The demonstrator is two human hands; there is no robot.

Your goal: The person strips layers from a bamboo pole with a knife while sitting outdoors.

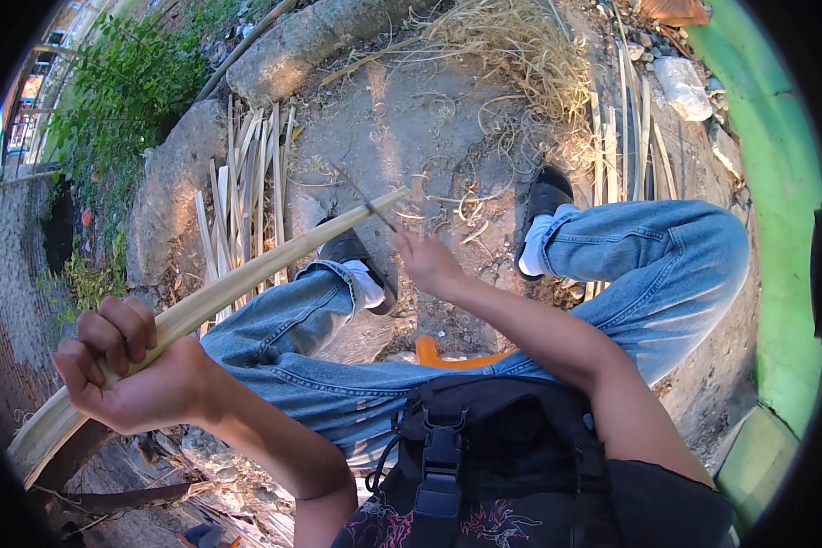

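While left hand (149, 382) clasps strip (247, 275), right hand (426, 264) forward

- rough grey ground (333, 123), patched with warm sunlight (381, 137)
- smooth bright-green wall (772, 173) along the right
- leafy green bushes (132, 82), upper left
- chunky grey stone block (297, 50) at the top
- pale angular rock (683, 89) near the wall

an outdoor work spot: rough ground (338, 132) strewn with pale shavings (530, 46), leafy plants (132, 78), a green wall (763, 146).
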